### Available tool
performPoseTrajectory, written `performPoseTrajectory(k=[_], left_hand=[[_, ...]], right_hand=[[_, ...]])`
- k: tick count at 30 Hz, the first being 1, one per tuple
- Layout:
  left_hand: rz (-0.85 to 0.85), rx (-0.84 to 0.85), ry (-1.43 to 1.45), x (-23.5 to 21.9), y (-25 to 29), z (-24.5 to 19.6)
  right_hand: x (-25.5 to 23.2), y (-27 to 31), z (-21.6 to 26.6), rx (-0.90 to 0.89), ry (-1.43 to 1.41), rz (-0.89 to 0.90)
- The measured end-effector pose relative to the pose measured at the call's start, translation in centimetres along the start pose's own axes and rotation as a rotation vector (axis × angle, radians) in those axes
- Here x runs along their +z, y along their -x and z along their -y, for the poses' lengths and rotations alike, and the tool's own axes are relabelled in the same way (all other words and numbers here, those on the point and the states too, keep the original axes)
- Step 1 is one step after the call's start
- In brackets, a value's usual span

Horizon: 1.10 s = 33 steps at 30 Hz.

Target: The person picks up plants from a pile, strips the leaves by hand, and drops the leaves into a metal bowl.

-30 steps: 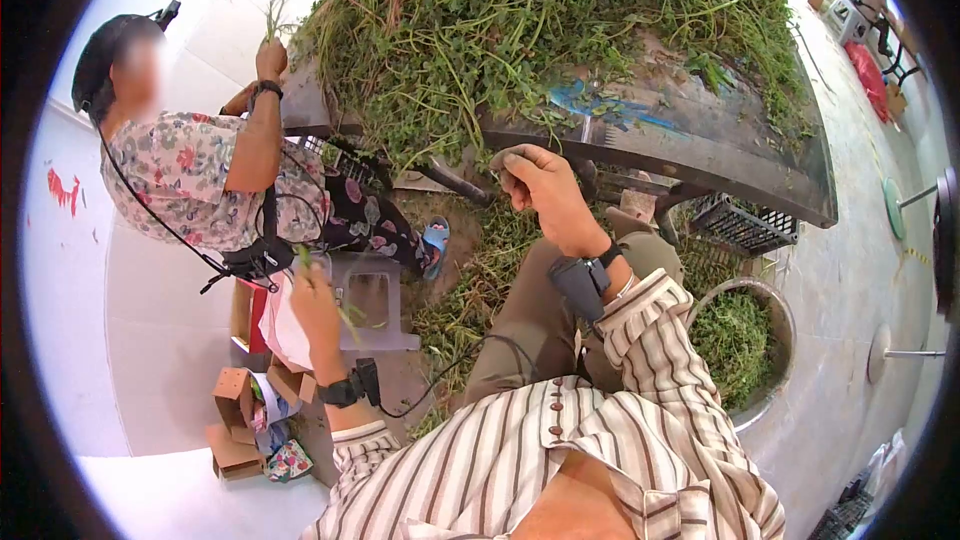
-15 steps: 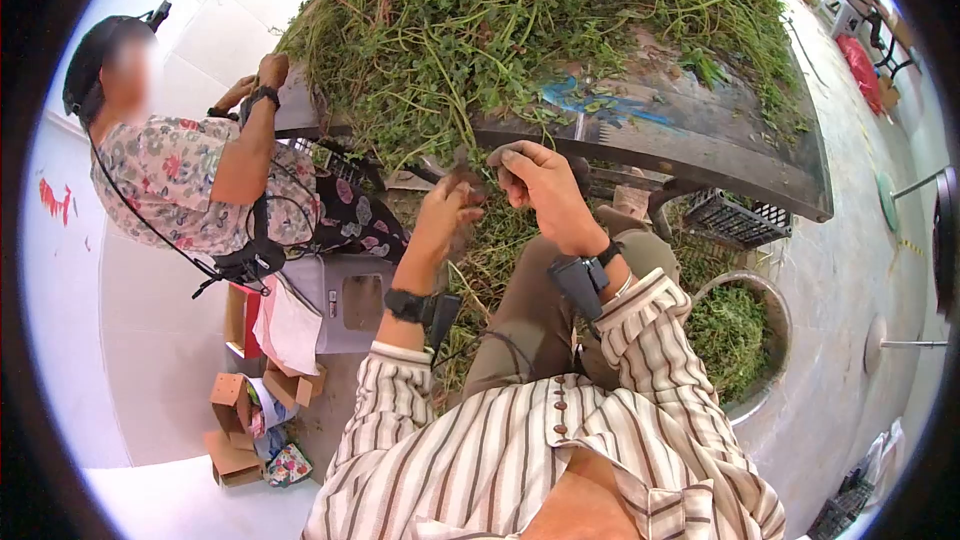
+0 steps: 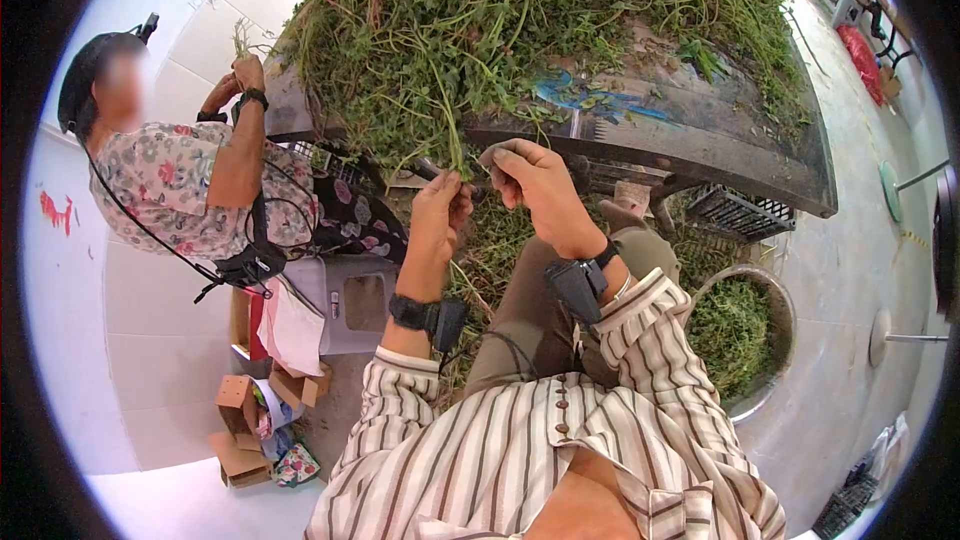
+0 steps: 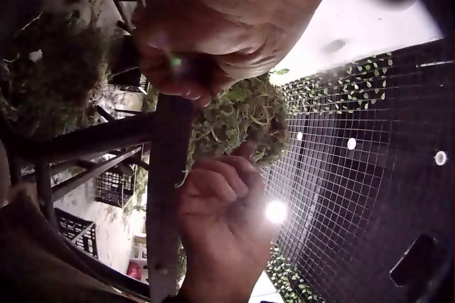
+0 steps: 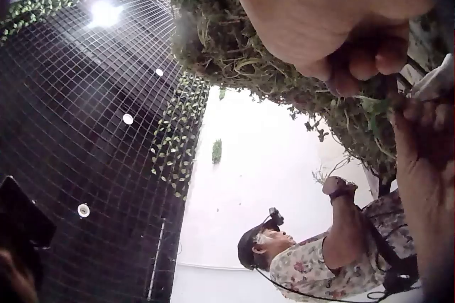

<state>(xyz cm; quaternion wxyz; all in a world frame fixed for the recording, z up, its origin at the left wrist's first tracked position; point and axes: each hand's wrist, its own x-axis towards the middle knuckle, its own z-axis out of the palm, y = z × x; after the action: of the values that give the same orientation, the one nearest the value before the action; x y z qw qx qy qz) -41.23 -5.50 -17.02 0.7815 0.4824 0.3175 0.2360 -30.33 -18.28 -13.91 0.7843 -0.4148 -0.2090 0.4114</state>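
A heap of green leafy stems point(image 3: 440, 50) covers much of the dark table point(image 3: 700, 165) in the head view. At the table's near edge my left hand point(image 3: 435, 225) pinches hanging stems point(image 3: 454, 152) between thumb and fingers. Just right of it is my right hand point(image 3: 545, 195), fingers curled inward; nothing can be made out in its grip. The left wrist view has my left hand point(image 4: 227, 19) above my right hand point(image 4: 224, 210). In the right wrist view, a green leaf point(image 5: 375, 105) shows between my right hand point(image 5: 327, 15) and left hand point(image 5: 426, 154).
Another person point(image 3: 180, 170) at the left holds a sprig point(image 3: 243, 40). A round tub point(image 3: 785, 320) of greens stands right of my legs, a black crate point(image 3: 740, 215) under the table. Cardboard boxes point(image 3: 238, 405) and a grey plastic stool point(image 3: 345, 335) are at lower left.
My left hand came up from the lower left, where it had a green sprig, and now grips hanging stems. My right hand stays nearly still. The other person's hands dipped, then rose with a sprig.
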Motion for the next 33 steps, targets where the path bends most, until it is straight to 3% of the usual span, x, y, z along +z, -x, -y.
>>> performPoseTrajectory(k=[3,12,18,24,27,29,33], left_hand=[[-0.06,-0.015,-0.044,-0.3,1.6,0.0],[0.003,0.077,-0.117,0.9,4.1,0.5],[0.03,0.16,-0.289,1.6,3.9,0.6],[0.006,0.172,-0.301,0.4,3.2,0.0],[0.041,0.079,-0.296,-0.2,3.1,-0.2],[-0.096,0.122,-0.352,-0.1,3.3,-0.2],[-0.096,0.23,-0.296,-0.2,3.7,-1.4]], right_hand=[[-0.2,-0.1,-0.4,0.008,0.014,-0.003],[1.1,-0.5,-2.2,0.106,0.143,-0.034],[0.6,-1.0,-3.3,0.038,0.213,-0.006],[0.3,-0.8,-1.8,-0.091,0.235,-0.154],[0.5,0.0,0.0,-0.045,0.099,-0.078],[0.8,0.6,0.6,0.026,0.06,0.032],[1.1,1.1,0.0,0.141,0.203,0.124]])
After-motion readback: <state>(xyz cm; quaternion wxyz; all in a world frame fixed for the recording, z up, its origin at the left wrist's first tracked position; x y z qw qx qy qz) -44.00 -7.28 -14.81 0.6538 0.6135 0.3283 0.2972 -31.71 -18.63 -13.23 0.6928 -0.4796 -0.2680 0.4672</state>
